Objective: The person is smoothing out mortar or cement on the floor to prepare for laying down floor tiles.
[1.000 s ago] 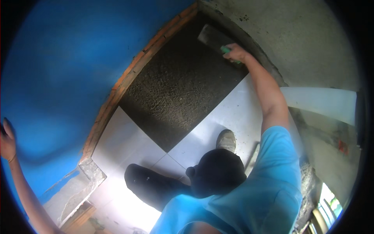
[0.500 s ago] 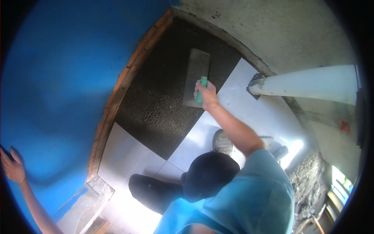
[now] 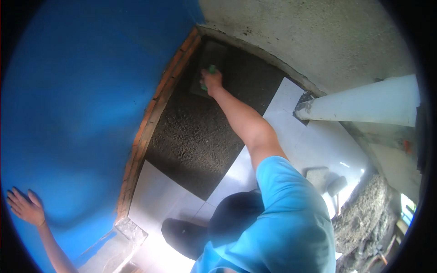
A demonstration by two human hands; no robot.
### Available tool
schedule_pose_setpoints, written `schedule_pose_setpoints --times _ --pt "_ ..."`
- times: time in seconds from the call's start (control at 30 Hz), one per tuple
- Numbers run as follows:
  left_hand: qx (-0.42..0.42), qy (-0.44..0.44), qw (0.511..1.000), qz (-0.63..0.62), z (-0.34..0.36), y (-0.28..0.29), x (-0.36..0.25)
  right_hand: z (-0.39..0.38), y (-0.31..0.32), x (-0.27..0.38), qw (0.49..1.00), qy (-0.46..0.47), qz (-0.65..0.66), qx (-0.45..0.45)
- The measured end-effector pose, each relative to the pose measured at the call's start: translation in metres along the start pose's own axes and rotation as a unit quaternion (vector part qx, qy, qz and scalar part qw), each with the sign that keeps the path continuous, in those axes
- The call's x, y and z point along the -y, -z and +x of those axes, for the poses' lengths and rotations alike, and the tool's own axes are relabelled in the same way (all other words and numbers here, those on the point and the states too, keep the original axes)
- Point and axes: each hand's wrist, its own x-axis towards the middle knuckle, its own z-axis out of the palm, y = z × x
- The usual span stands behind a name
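My right hand (image 3: 212, 83) is wrapped round the green handle (image 3: 212, 68) of a rectangular finishing trowel (image 3: 213, 52). The trowel's flat blade lies on the dark mortar bed (image 3: 241, 68), close to the far left corner by the brick edging. Toward me the mortar (image 3: 191, 141) looks coarse and crumbly; around the blade it is smoother. With fingers spread, my left hand (image 3: 26, 207) rests flat against the blue wall (image 3: 77, 113) and holds nothing. White floor tiles (image 3: 164, 186) border the mortar on its near side and its right.
A strip of red brick (image 3: 141, 136) runs along the wall's foot. On the right, a white pipe (image 3: 364, 102) rises beside the rough concrete wall (image 3: 309, 41). A dark-headed mallet (image 3: 337, 185) lies on the tiles near a heap of grey mortar (image 3: 364, 214).
My right hand has carried the trowel away from me and leftward, from beside the right-hand tiles to the far left corner. The left hand stays on the wall, its fingers more fully in view.
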Motion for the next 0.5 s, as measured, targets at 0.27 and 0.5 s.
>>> schedule_pose_setpoints --times 0.27,0.5 --pt "0.056 0.005 0.998 0.027 -0.012 0.028 0.038 -0.172 0.017 0.047 0.840 0.221 -0.435 0.236" --pt "0.276 -0.032 0.944 0.177 0.010 0.060 0.040 -0.397 0.196 0.198 0.674 -0.064 -0.727 0.119"
